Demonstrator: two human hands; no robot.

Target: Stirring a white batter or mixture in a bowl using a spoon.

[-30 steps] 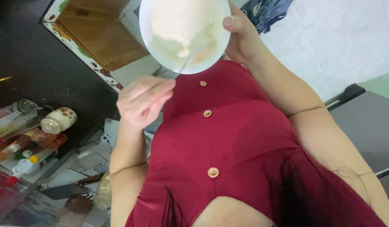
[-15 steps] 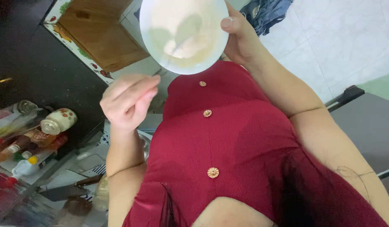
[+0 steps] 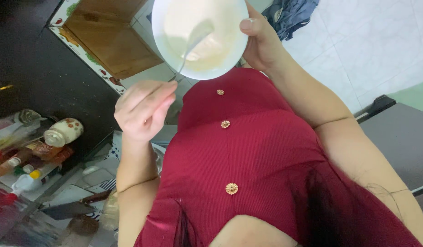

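bowl: white bowl of pale batter, held up in front of the red buttoned top
spoon: metal spoon, tip in batter
right hand: grips bowl rim
left hand: pinches spoon handle
left side: ceramic jar, bottles

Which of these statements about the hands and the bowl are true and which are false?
1. The right hand grips the white bowl at its rim. True.
2. The bowl is empty. False: it holds a pale creamy mixture.
3. The left hand holds a spoon whose tip is in the bowl. True.
4. The bowl rests on the wooden board. False: it is held up clear of it, in front of the red buttoned garment.
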